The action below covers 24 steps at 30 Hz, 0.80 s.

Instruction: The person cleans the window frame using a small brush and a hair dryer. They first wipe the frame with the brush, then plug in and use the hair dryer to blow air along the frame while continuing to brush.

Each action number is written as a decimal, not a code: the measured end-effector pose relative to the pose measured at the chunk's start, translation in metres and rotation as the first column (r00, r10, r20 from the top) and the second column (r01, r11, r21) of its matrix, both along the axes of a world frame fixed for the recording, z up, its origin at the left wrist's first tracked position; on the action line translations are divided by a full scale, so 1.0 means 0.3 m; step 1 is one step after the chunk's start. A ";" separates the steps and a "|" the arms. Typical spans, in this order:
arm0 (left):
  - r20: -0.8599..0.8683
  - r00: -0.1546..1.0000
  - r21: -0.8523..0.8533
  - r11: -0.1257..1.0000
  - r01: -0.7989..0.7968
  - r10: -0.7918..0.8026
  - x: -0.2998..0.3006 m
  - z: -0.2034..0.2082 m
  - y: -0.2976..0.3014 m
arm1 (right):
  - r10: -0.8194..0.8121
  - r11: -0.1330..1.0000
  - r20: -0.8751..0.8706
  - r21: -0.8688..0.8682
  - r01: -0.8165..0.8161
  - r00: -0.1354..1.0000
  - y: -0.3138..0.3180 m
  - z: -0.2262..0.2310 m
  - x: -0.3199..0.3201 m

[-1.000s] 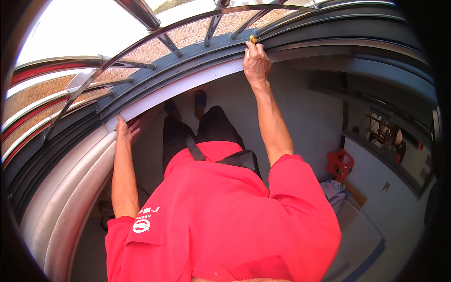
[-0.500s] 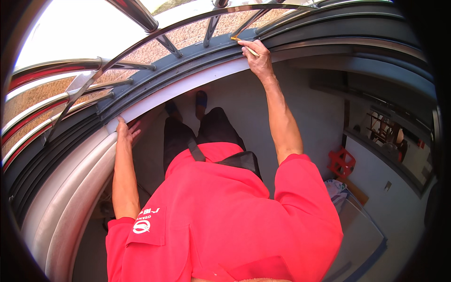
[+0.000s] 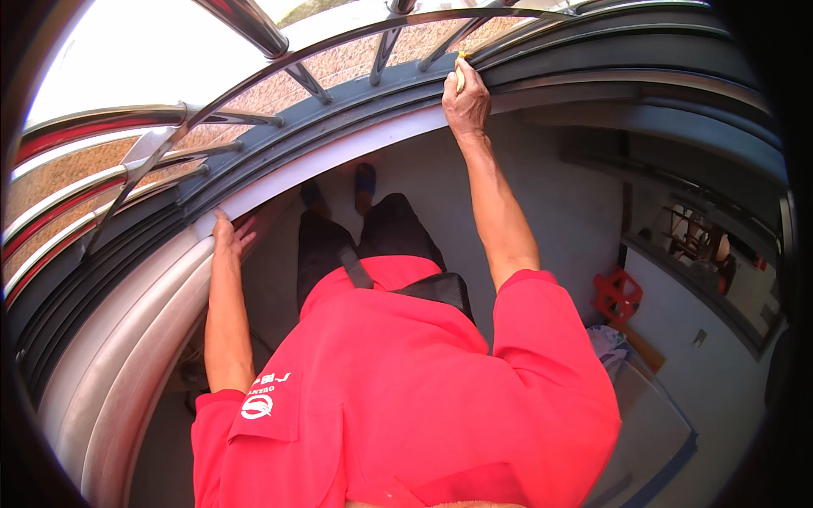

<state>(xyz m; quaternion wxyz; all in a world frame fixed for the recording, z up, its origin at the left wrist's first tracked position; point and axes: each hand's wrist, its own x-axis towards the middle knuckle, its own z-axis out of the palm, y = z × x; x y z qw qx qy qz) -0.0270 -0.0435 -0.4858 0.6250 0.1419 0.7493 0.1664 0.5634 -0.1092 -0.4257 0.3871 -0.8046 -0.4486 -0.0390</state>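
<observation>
My right hand (image 3: 467,106) is closed around a slim, pale-handled small brush (image 3: 461,76) with a yellow head. The head is at the dark window track (image 3: 356,102), by the inner corner where the dark frame (image 3: 610,55) begins. My fingers hide part of the handle. At the left, my left hand (image 3: 230,237) rests against the end of the white sill (image 3: 330,161), its fingers apart and nothing held in them.
Shiny metal bars (image 3: 309,83) of a guard rail stand beyond the track. Pale curtain-like folds (image 3: 144,339) hang at the left. A red plastic stool (image 3: 616,293) stands at the right, near a clear sheet with blue edging (image 3: 652,423).
My right hand has turned more upright, and the brush head has shifted right along the track to the frame corner. My left hand stays in place.
</observation>
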 end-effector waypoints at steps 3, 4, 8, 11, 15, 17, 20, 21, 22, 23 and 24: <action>0.003 1.000 -0.006 1.000 -0.013 0.013 -0.001 -0.002 -0.001 | 0.104 0.991 -0.326 -0.046 -0.126 0.940 0.022 -0.004 -0.022; 0.008 1.000 -0.009 1.000 -0.018 0.018 -0.002 -0.003 -0.002 | 0.099 0.993 -0.826 0.048 -0.105 0.554 0.012 0.046 -0.037; 0.019 1.000 -0.012 1.000 -0.018 0.018 -0.013 -0.003 -0.010 | -0.017 0.980 -0.852 0.090 0.179 0.523 -0.024 0.058 -0.057; -0.001 0.999 -0.002 0.999 -0.033 0.033 0.020 -0.002 -0.001 | -0.089 0.979 -0.695 0.072 0.192 0.714 -0.006 0.050 -0.083; 0.010 1.000 -0.009 1.000 -0.008 0.008 0.009 0.015 0.002 | 0.052 0.998 -0.892 0.066 0.015 0.449 0.028 0.046 -0.213; -0.001 1.000 -0.005 1.000 -0.021 0.021 0.011 0.017 -0.003 | 0.128 0.991 -0.878 0.125 -0.037 0.460 0.005 0.093 -0.247; -0.011 1.000 0.014 1.000 -0.017 0.017 0.035 0.025 -0.013 | 0.063 0.992 -0.682 0.124 0.030 0.729 -0.092 0.115 -0.189; -0.015 1.000 0.020 1.000 -0.014 0.014 0.028 0.016 -0.018 | 0.011 0.994 -0.635 0.089 0.059 0.772 -0.118 0.121 -0.171; -0.006 1.000 0.016 1.000 -0.027 0.027 0.021 0.005 -0.014 | -0.019 0.996 -0.635 0.059 0.073 0.772 -0.124 0.110 -0.162; -0.009 1.000 0.010 1.000 -0.022 0.022 0.024 0.004 -0.016 | -0.057 0.995 -0.629 0.027 0.095 0.776 -0.135 0.090 -0.154; -0.011 1.000 0.012 1.000 -0.016 0.016 0.038 0.016 -0.010 | -0.048 0.990 -0.685 0.063 0.125 0.727 -0.128 0.055 -0.173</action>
